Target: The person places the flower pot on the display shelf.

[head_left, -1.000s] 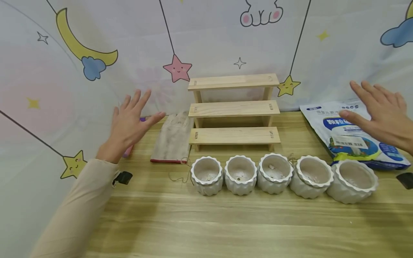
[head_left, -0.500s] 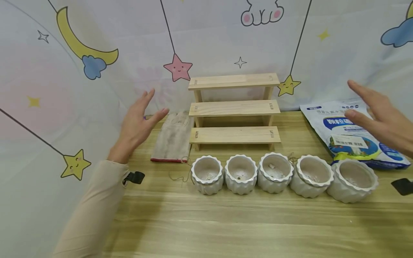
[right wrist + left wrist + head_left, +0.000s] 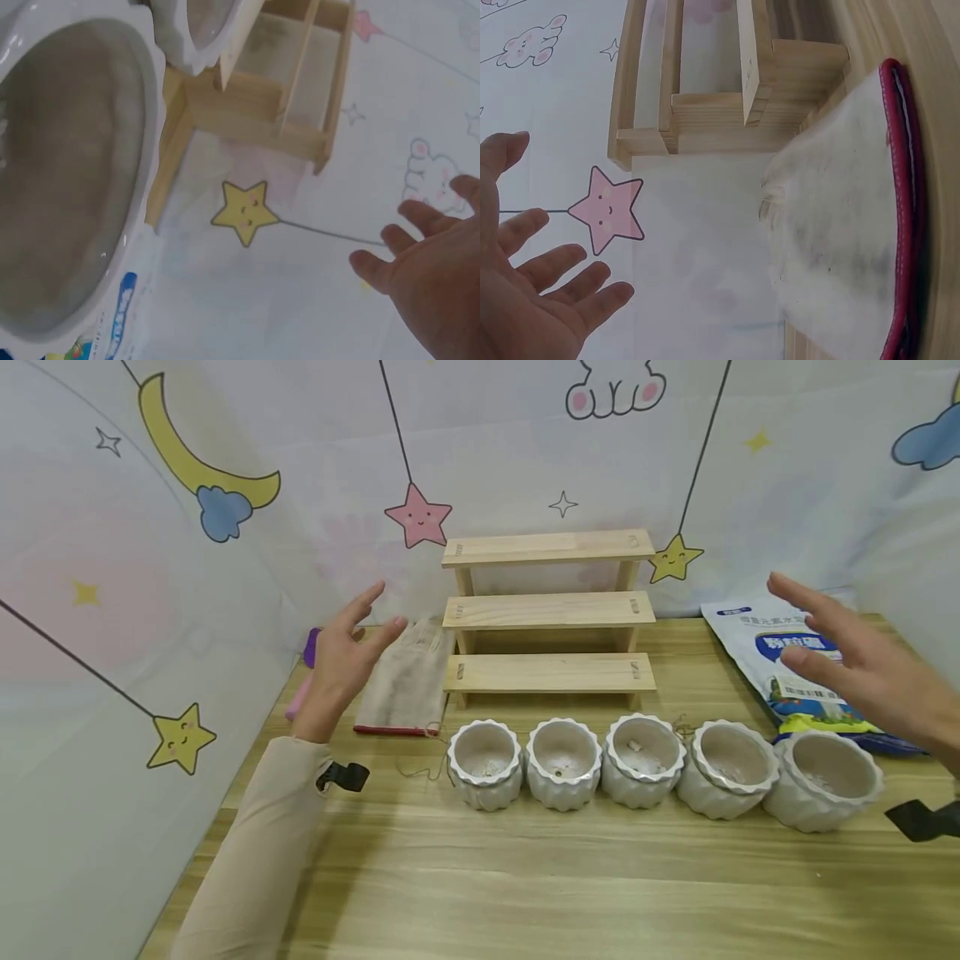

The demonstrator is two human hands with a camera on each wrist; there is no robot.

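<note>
Both hands are raised over the table with nothing in them. In the head view my left hand point(image 3: 343, 664) hovers beside the cloth glove point(image 3: 405, 681), its fingers loosely extended; the left wrist view shows the spread fingers point(image 3: 570, 289) apart from the glove's red-hemmed cuff point(image 3: 900, 225). On the far side my right hand point(image 3: 862, 664) hangs over the printed white bag point(image 3: 780, 652), thumb and fingers apart. Several white scalloped pots point(image 3: 562, 768) stand in a row before a three-step wooden stand point(image 3: 551, 610). One pot point(image 3: 142, 150) looms close in the right wrist view.
A purple item point(image 3: 311, 647) and a pink item point(image 3: 298, 697) lie partly behind the left hand. Thin string point(image 3: 420, 770) trails beside the leftmost pot. A printed cloth backdrop point(image 3: 510, 452) encloses the back and sides of the wooden table point(image 3: 555, 885).
Both hands have moved inward: the left hand to the right, the right hand a little to the left. The pots, stand, glove and bag stay in place.
</note>
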